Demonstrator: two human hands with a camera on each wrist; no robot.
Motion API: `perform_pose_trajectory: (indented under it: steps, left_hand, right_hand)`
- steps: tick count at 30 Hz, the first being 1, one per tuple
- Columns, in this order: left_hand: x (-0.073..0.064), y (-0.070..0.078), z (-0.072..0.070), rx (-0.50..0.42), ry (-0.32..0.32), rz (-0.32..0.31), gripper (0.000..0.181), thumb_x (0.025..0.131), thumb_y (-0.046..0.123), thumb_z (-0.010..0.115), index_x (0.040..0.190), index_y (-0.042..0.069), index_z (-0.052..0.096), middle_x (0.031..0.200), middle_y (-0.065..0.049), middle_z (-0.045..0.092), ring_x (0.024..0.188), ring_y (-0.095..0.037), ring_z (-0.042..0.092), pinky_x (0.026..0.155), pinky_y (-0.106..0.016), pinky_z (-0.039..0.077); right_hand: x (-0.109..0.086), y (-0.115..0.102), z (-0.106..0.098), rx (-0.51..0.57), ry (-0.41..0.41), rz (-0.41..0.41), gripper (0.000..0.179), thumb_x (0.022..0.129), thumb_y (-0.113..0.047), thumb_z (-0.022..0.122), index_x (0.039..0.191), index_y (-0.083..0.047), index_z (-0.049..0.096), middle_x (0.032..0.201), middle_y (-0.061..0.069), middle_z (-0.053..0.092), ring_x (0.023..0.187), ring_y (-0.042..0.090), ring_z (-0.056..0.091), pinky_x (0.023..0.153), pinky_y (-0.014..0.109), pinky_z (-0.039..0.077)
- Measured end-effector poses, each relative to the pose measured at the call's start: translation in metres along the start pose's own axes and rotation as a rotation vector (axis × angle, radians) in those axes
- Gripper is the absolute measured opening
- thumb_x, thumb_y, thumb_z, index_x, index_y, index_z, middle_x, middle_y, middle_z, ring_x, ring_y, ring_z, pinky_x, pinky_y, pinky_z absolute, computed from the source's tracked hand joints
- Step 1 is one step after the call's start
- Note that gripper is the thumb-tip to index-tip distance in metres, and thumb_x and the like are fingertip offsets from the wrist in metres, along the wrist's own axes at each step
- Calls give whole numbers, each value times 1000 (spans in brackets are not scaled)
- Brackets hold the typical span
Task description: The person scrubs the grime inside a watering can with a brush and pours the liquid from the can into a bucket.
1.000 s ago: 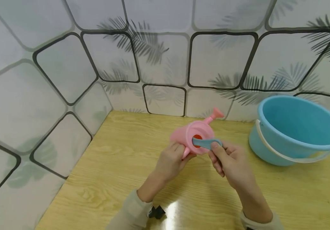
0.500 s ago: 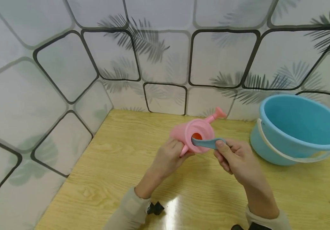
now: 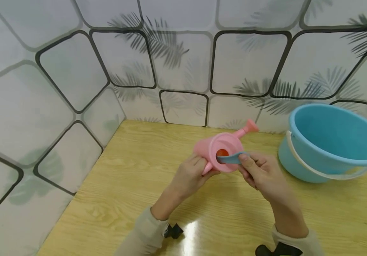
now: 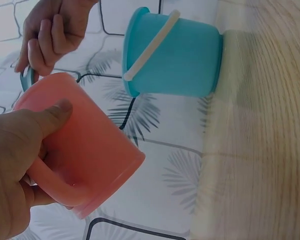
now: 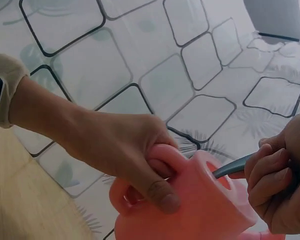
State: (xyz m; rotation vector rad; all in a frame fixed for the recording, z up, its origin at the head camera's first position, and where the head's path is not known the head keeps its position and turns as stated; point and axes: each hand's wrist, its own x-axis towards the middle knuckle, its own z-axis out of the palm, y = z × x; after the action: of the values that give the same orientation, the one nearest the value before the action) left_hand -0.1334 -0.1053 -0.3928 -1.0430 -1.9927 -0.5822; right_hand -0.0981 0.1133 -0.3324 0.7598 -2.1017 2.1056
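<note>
Pink watering can [image 3: 215, 144] is held up over the surface [image 3: 132, 163], approx. mid-view, tilted so its round top opening faces the wearer. Inside, thru the opening, an orange-red thing [image 3: 222, 153] shows; can't tell what it is. A blue tool [image 3: 232, 159] has its far end in the opening too, tip hidden, so can't tell if it touches the orange-red bit. Can looks smooth, plastic-like, pink in head view, more salmon in the wrist views, w/ a looped handle [image 5: 171, 156] and a spout w/ flared end [image 3: 250, 126] pointing up + R. L hand [image 3: 188, 176] grips the can by that handle, thumb along the can's side. R hand [image 3: 263, 174] pinches the tool's near end btwn thumb & fingers. To the R, near the R hand, a lt. blue bucket [image 3: 317, 158] stands upright on the surface, white handle [image 3: 330, 176] hanging down its front; inner wall visible, bottom out of sight. Behind: pale wall covering [image 3: 183, 64] w/ dark rounded outlines & leaf prints. Both sleeves [image 3: 148, 227] lt. beige.
</note>
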Motion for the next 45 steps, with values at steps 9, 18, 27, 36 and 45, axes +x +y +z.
perform_pose_trajectory:
  steps: [9,18,27,36,45]
  left_hand:
    - [0,-5,-3,-35,14,-20,32,73,23,87,85,5,62,76,-2,62,72,-15,57,68,-21,51]
    - [1,-1,1,-39,45,6,34,73,24,88,80,6,60,72,-2,59,69,-15,54,65,-19,49]
    - [4,-3,-3,-65,46,24,35,73,23,88,76,7,57,69,-1,55,68,-14,49,65,-18,47]
    - [3,-2,-1,-65,38,14,33,74,22,87,77,6,58,70,-1,56,67,-14,49,65,-18,47]
    - [3,1,1,-75,44,33,36,71,22,89,73,8,55,65,0,51,65,-13,46,63,-17,45]
  right_hand:
    - [0,-4,-5,197,168,-31,38,106,-5,43,70,1,55,57,2,42,42,18,24,36,31,11]
    - [-1,-3,22,-105,117,-44,33,103,1,48,70,-3,54,53,1,38,41,13,27,34,29,17]
    - [-6,-9,27,-147,132,-166,33,99,9,49,69,-5,52,52,0,37,42,11,28,35,24,20]
    - [-8,-10,24,-195,181,-175,34,99,9,49,69,-6,53,53,-1,37,41,9,29,34,24,18]
    - [-6,-2,33,-324,113,-207,36,95,12,54,69,-12,52,53,-3,34,44,5,29,40,21,23]
